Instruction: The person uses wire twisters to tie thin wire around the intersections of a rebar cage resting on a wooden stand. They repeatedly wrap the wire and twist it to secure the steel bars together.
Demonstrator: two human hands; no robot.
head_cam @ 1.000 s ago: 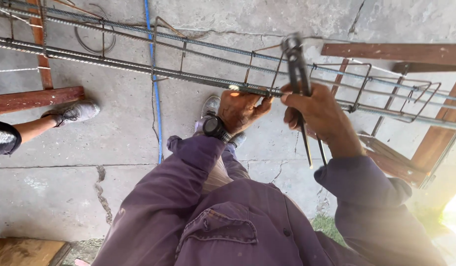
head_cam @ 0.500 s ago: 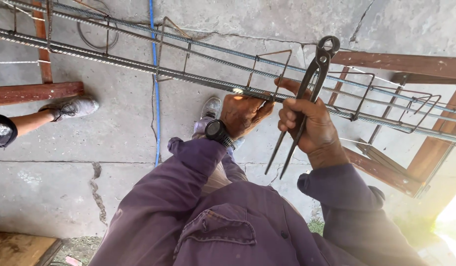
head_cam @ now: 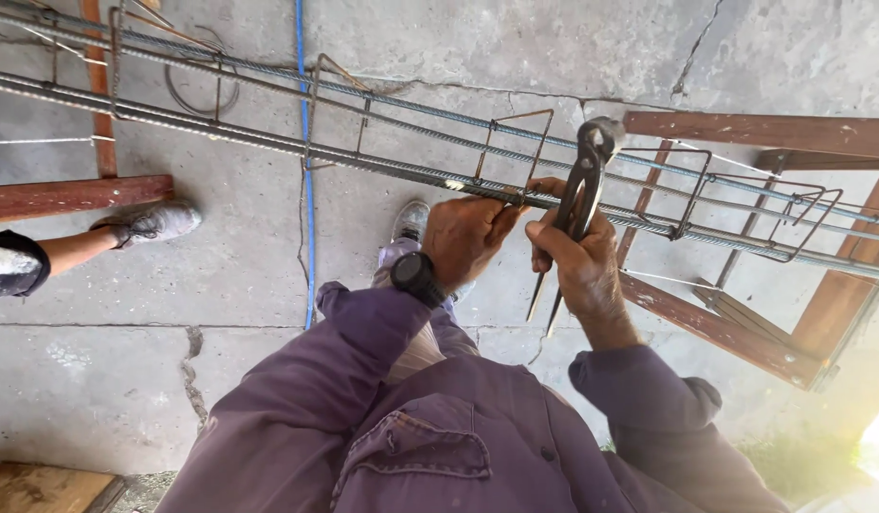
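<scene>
A long cage of ribbed steel bars with wire stirrups runs across the view from upper left to right. My left hand, with a black watch on the wrist, pinches the near bar where a stirrup crosses it. My right hand grips the handles of dark steel pincers. The pincers stand upright with their jaws just above the near bar, right beside my left fingers. Purple sleeves cover both my arms.
Red-brown wooden trestles carry the cage at right and left. Another person's leg and grey shoe show at the left edge. A blue line runs over the cracked concrete floor. A wooden board lies at bottom left.
My right hand has swung the pincers from upright to tilted right and back, lowering the jaws toward the bar. My left hand has stayed on the bar.
</scene>
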